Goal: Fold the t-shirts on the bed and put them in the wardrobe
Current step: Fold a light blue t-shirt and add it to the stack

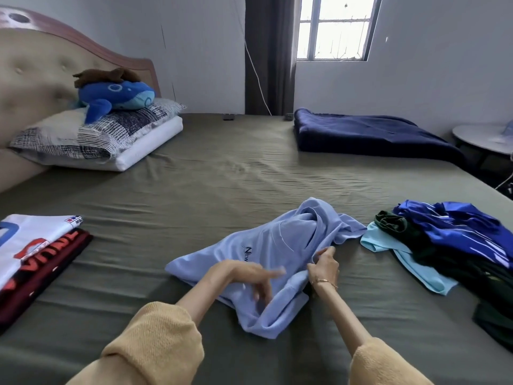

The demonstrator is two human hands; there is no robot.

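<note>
Light-blue t-shirt (277, 245), rumpled and half folded.
Right hand (324, 265) pinches its bunched edge; left hand (255, 276), blurred, fingers spread, lies just beside that pinch.

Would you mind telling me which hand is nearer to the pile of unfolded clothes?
Right. The right hand pinches the light blue shirt beside the pile; the left hand is farther away.

light-blue t-shirt (266, 254) | crumpled, mid-bed | folded stack (33, 254) left | unfolded pile (455, 245) right

Folded tees (36, 254) left – unfolded pile (455, 245) right, bed (222, 173) btwn.
</note>
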